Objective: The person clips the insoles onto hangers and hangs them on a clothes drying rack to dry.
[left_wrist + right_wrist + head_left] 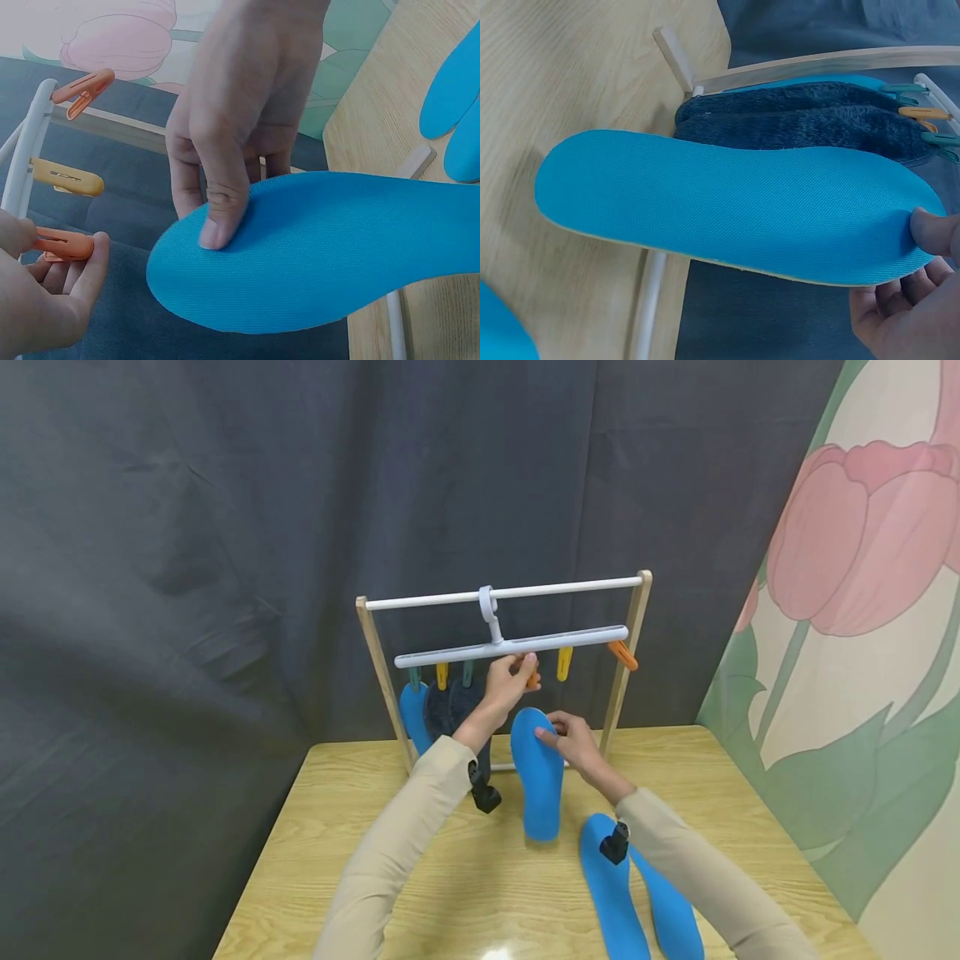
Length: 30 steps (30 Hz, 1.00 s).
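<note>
My left hand (504, 687) pinches an orange clip (67, 245) that hangs from the white hanger (450, 654). In my right hand (577, 742) is a blue insole (542, 789), gripped near its wide end with the thumb across its face and the other fingers behind. It hangs upright in front of the rack, its top just below and to the right of the left hand. To the right of the held clip, a yellow clip (565, 663) and another orange clip (622, 655) hang with nothing in them.
The hanger hooks over the white bar (427, 599) of a wooden-legged rack (637, 610). Clipped at its left are dark fuzzy insoles (795, 120) and a blue insole (414, 714). Two more blue insoles (611, 885) lie on the wooden table (300, 860) at front right, partly under the right forearm.
</note>
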{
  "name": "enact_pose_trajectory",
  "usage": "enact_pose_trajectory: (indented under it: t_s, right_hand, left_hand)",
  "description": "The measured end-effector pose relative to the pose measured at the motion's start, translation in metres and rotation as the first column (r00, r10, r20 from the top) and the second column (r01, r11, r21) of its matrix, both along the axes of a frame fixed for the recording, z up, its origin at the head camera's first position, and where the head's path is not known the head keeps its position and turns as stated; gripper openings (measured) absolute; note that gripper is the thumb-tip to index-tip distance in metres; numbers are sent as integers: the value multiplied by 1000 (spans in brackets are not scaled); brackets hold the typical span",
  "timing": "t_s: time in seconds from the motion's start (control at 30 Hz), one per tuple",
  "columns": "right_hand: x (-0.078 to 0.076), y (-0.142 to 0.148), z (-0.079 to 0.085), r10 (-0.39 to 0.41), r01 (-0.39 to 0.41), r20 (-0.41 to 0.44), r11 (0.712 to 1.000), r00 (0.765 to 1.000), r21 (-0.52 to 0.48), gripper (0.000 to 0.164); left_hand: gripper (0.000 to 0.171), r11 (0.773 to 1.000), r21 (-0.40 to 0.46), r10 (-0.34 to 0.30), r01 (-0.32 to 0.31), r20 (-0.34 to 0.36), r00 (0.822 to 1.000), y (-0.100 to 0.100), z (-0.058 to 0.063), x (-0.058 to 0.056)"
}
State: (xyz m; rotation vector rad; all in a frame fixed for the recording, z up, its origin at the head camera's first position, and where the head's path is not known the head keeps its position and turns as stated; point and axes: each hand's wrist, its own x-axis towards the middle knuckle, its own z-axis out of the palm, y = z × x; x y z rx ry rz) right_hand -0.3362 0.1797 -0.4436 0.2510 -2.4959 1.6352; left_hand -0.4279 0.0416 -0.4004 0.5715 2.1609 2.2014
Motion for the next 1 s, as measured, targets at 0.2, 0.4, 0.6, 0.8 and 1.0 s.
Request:
enact_pose_trajectory:
  t_s: [0.2, 0.4, 0.6, 0.8, 1.0]
  right_hand:
    - [-2, 1, 9, -20, 20, -24, 1000, 1000, -21, 26]
    - [-2, 0, 17, -41, 40, -27, 999, 999, -24, 27]
    - [0, 1, 17, -49, 48, -21, 998, 999, -38, 28]
    - [4, -1, 16, -55, 54, -7, 995, 998, -85, 29]
    - [4, -3, 16, -71, 70, -2, 991, 997, -113, 28]
  left_hand:
    - [37, 1000, 0, -9, 9, 16, 1000, -11, 46, 48]
    - [31, 1000, 20, 2, -2, 3, 1000, -13, 42, 45]
    - [32, 999, 27, 21, -21, -8, 1000, -10, 29, 36]
    - [31, 998, 56, 41, -40, -7, 999, -8, 26, 36]
    - [29, 994, 76, 72, -73, 11, 997, -5, 27, 37]
